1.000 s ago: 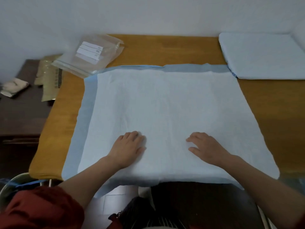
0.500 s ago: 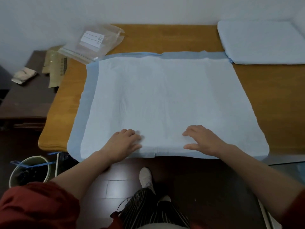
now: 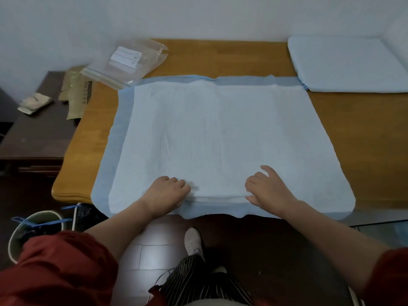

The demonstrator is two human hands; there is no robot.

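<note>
A large pale absorbent pad (image 3: 220,129) with a blue border lies spread over the wooden table (image 3: 364,151). Its near edge hangs slightly over the table's front. My left hand (image 3: 165,193) sits on the pad's near edge with its fingers curled into the material. My right hand (image 3: 269,191) is at the same edge; its thumb and curled fingers pinch the pad, and one finger is lifted. A low raised fold of the pad runs between the two hands.
A folded pale pad (image 3: 348,65) lies at the table's back right. At the back left lies a clear zip bag (image 3: 128,62) with a label. A dark side table (image 3: 33,133) with small packets stands to the left, and a bin (image 3: 33,230) is on the floor.
Both hands slid back along the pad to its near edge. Their fingers went from lying flat to curling into the material, and a fold rose between them.
</note>
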